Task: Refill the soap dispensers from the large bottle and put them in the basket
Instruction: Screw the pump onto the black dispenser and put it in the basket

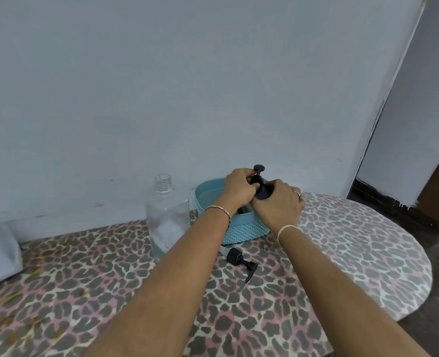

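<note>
1. Nearest us, on the leopard-print tablecloth (342,253), a loose black pump head (240,262) lies on its side, just in front of the basket.
2. To its left stands the large clear bottle (167,217), uncapped and well to the left of our hands. We cannot tell how full it is.
3. Behind the pump head sits the teal basket (241,231). Something dark lies inside it, mostly hidden by our wrists.
4. Our left hand (239,190) curls its fingers round the pump collar of the black soap dispenser (262,193), and our right hand (280,204) wraps the body just below.
5. The dispenser stands upright, long axis vertical, between both hands over the basket's far right end. We judge the way in is straight down, with the right hand lower on the body.
</note>
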